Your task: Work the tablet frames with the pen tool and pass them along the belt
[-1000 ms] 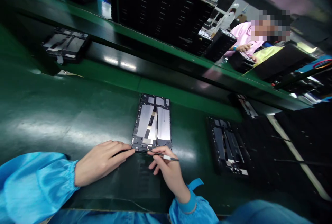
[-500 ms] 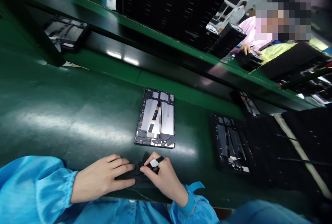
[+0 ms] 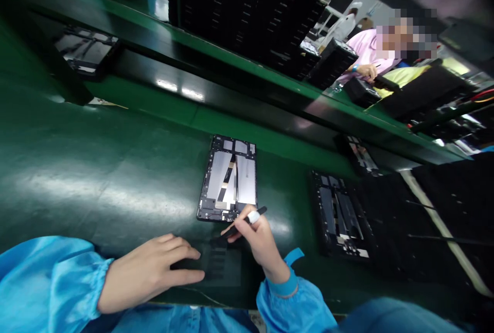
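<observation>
A tablet (image 3: pixel 247 173) lies with its back off, its silver panels and a black flex cable showing. My right hand (image 3: pixel 252 232) is at its lower edge, closed round black tweezers (image 3: pixel 253 216) with a white band. Their tips point left and down, and whether they pinch anything is too small to tell. Below them a dark see-through sheet (image 3: pixel 231 271) with several darker strips lies on the bench. My left hand (image 3: pixel 154 271) rests palm down by the left side of this sheet, fingers stretched out and thumb apart, holding nothing.
Another opened tablet (image 3: pixel 339 214) lies in a black tray on the right, with black trays (image 3: pixel 417 220) beyond it. More opened units sit on the rail behind, at left (image 3: pixel 85 50) and right (image 3: pixel 363 155). Tall black stacks (image 3: pixel 231 14) stand at the back. A co-worker (image 3: pixel 365 47) sits across.
My right hand has moved up and right with the tweezers, from the dark sheet to the tablet's lower edge. More of the sheet shows. My left hand has stayed almost in place.
</observation>
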